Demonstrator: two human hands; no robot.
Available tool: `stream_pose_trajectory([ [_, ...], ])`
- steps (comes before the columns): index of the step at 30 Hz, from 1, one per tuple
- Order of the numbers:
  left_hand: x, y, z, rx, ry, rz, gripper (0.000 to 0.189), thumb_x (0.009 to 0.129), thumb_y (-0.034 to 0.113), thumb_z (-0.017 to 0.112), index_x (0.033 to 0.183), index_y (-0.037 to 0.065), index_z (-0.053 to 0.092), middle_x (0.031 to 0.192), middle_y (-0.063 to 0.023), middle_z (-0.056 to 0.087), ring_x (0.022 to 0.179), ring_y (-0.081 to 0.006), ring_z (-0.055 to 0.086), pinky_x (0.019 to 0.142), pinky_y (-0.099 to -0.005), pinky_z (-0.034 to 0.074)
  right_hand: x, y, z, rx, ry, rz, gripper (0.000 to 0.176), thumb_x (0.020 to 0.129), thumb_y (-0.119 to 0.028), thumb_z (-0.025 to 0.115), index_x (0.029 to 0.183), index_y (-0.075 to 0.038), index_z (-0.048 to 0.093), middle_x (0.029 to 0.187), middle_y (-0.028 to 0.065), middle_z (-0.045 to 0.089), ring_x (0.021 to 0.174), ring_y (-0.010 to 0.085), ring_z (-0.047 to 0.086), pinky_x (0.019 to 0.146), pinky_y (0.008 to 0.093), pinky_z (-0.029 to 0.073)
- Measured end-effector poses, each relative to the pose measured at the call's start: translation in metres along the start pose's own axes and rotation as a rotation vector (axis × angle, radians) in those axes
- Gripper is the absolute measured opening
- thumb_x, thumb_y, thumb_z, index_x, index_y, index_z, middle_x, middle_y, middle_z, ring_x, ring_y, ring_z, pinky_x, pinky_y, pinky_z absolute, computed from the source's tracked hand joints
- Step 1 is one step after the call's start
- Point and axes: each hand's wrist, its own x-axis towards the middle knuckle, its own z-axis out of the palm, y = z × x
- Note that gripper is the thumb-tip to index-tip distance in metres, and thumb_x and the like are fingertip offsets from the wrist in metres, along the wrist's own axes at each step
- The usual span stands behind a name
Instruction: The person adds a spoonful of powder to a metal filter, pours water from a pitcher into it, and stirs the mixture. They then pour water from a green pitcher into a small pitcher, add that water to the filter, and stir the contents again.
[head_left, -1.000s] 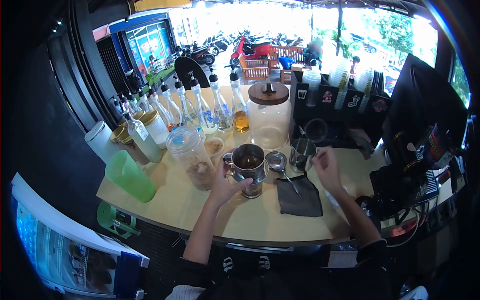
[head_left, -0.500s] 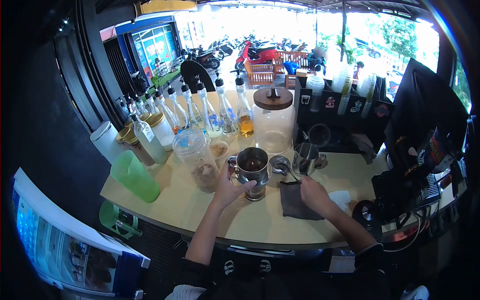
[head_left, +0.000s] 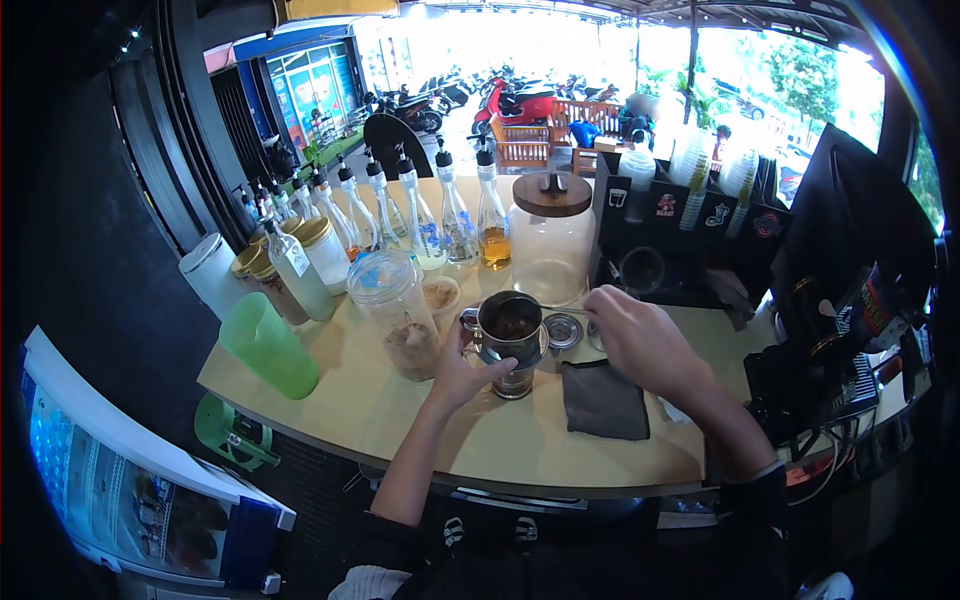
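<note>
A metal coffee dripper (head_left: 510,335) with dark contents stands on a glass cup (head_left: 514,384). My left hand (head_left: 462,378) wraps round it from the left, thumb across the front. On the right, my right hand (head_left: 645,340) pinches a thin spoon (head_left: 566,308) by its handle. The spoon points left over the dripper's rim, and its far end is hard to make out against the dark inside. A round metal lid (head_left: 564,331) lies between the dripper and my right hand. Below that hand is a dark folded cloth (head_left: 607,400). My right hand mostly hides a metal pitcher.
Left of the dripper stand a clear jar of brown powder (head_left: 410,345), a small bowl (head_left: 440,294) and a green pitcher (head_left: 268,345). Pump bottles (head_left: 458,225) line the back beside a wooden-lidded glass jar (head_left: 550,250). A black cup holder (head_left: 690,225) stands back right.
My right hand has risen from near the pitcher and cloth, bringing the spoon left to the dripper's rim. My left hand keeps its grip on the dripper.
</note>
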Motion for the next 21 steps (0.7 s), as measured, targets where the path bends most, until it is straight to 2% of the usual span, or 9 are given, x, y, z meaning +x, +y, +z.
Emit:
stream_pose_trajectory([
  [3,-0.001,-0.003,-0.001,0.006,0.007,-0.018,0.089,0.062,0.021,0.085,0.135,0.005,0.038,0.127,-0.0108,0.054,0.119,-0.0212,0.051,0.105,-0.0378,0.036,0.018,-0.003,0.011,-0.086,-0.076,-0.09,0.004,0.089,-0.003,0.053,0.091,0.0,0.054,0.077,0.0152,0.057,0.066,0.029,0.058,0.06,0.035,0.047],
  [5,-0.001,-0.002,-0.001,0.015,0.008,-0.033,0.089,0.062,0.022,0.086,0.135,0.005,0.038,0.126,-0.0108,0.054,0.118,-0.0213,0.052,0.104,-0.0379,0.036,0.029,-0.012,0.011,0.363,-0.159,-0.008,0.008,0.089,-0.005,0.055,0.089,0.001,0.06,0.078,0.014,0.061,0.067,0.0259,0.062,0.059,0.0339,0.049],
  [6,-0.001,0.0,0.0,0.0,0.011,-0.027,0.09,0.062,0.023,0.086,0.135,0.005,0.037,0.126,-0.0111,0.054,0.118,-0.0217,0.052,0.104,-0.038,0.037,0.032,-0.013,0.015,0.364,-0.161,-0.011,0.008,0.089,-0.005,0.055,0.089,0.001,0.06,0.078,0.014,0.061,0.067,0.0259,0.062,0.059,0.0339,0.049],
  [8,-0.001,-0.001,0.001,-0.012,0.02,-0.02,0.09,0.062,0.024,0.086,0.136,0.005,0.037,0.126,-0.0115,0.054,0.119,-0.022,0.052,0.104,-0.0382,0.037,0.037,-0.011,0.025,0.532,-0.063,-0.08,0.012,0.089,-0.009,0.058,0.088,0.002,0.06,0.077,0.0165,0.061,0.067,0.0324,0.061,0.061,0.0376,0.049],
  [9,-0.001,-0.002,0.001,-0.006,0.019,-0.005,0.091,0.062,0.025,0.086,0.136,0.005,0.037,0.126,-0.0118,0.054,0.119,-0.0223,0.052,0.104,-0.0383,0.037,0.038,-0.01,0.025,0.535,-0.065,-0.085,0.012,0.089,-0.009,0.058,0.088,0.002,0.06,0.077,0.0165,0.061,0.067,0.0324,0.061,0.061,0.0376,0.049],
  [11,-0.001,-0.003,0.0,0.022,0.016,0.0,0.094,0.062,0.027,0.086,0.138,0.004,0.035,0.127,-0.0124,0.053,0.119,-0.0227,0.052,0.104,-0.0385,0.037,0.038,-0.004,0.023,0.334,-0.014,-0.178,0.013,0.089,-0.01,0.058,0.091,0.002,0.06,0.079,0.0156,0.061,0.069,0.0325,0.062,0.061,0.0385,0.049],
  [14,-0.001,-0.001,0.0,0.004,0.008,-0.008,0.093,0.062,0.026,0.086,0.137,0.004,0.036,0.127,-0.0122,0.053,0.119,-0.0223,0.052,0.104,-0.0385,0.038,0.037,-0.002,0.031,0.27,-0.021,-0.209,0.013,0.088,-0.01,0.059,0.093,0.001,0.06,0.081,0.0146,0.061,0.07,0.0321,0.062,0.062,0.0387,0.05],
  [21,-0.001,0.003,0.001,-0.013,0.016,-0.01,0.09,0.061,0.025,0.085,0.135,0.004,0.037,0.126,-0.0117,0.053,0.117,-0.0216,0.053,0.103,-0.0379,0.038,0.033,0.004,0.033,0.315,-0.023,-0.253,0.014,0.085,-0.01,0.063,0.096,0.0,0.059,0.081,0.0124,0.06,0.071,0.0315,0.062,0.062,0.0387,0.05],
])
